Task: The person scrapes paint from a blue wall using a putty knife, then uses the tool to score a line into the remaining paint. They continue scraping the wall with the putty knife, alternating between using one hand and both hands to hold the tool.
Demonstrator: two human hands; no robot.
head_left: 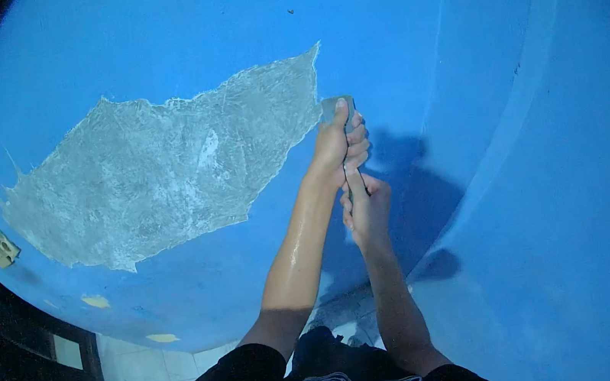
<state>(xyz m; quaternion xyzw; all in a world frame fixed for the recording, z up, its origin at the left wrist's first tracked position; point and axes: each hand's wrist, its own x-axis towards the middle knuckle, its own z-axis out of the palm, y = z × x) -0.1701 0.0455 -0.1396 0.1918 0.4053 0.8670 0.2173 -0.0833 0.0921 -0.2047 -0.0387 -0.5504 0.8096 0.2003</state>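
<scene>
A scraper (328, 108) with a flat grey blade is pressed against the blue wall (393, 40), at the right end of a bare grey patch (155, 164) with ragged paint edges. My left hand (342, 139) wraps round its upper part, thumb lying along the blade. Just below, my right hand (370, 205) is closed round the lower end of the handle, close under the left wrist. The fingers hide most of the handle. Where the blade's edge meets the paint is too small to make out.
A beige switch or socket plate (3, 249) is fixed to the wall at the left. Small yellowish chips (95, 301) mark the paint below the patch. Dark furniture (49, 355) stands at lower left beside a tiled floor (144, 373). A wall corner runs down the right.
</scene>
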